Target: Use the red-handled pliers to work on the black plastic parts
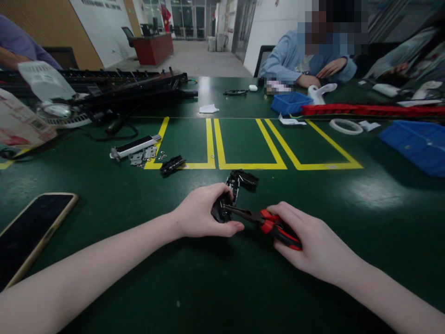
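My left hand (203, 211) grips a small black plastic part (229, 197) on the green table (222, 278). My right hand (309, 241) holds red-and-black needle-nose pliers (267, 221), whose tip reaches into the black part. Another black piece (246, 178) lies just behind the held part, touching it or close to it.
A phone (31, 232) lies at the left edge. A black-and-silver bar (135, 146), metal brackets, washers and a black clip (172, 164) sit by yellow floor-tape lines. Blue bins (417, 144), a red strip and a tape ring are on the right. Other people sit at the far side.
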{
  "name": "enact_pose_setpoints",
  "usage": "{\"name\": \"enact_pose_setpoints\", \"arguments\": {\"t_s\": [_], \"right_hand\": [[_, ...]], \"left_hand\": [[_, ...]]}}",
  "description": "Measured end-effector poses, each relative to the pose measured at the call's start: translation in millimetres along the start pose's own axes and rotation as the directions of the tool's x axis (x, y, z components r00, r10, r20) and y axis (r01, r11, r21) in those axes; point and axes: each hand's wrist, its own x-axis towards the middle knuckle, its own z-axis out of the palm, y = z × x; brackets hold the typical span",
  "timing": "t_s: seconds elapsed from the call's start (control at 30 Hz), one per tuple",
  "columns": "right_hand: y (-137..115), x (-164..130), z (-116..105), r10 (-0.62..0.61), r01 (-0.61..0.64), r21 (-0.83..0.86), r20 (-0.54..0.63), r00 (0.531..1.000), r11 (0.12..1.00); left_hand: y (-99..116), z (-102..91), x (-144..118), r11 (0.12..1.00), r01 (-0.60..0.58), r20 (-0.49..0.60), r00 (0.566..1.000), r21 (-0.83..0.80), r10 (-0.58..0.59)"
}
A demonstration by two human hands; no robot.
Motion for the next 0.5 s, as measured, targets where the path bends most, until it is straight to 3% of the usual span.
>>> {"name": "enact_pose_setpoints", "arguments": {"t_s": [0.5], "right_hand": [[-1.5, 1.8, -3.2, 0.028, -0.029, 0.058, 0.021, 0.999, 0.998]], "left_hand": [[-0.8, 0.1, -1.0, 0.998, -0.051, -0.030, 0.998, 0.030, 0.052]]}}
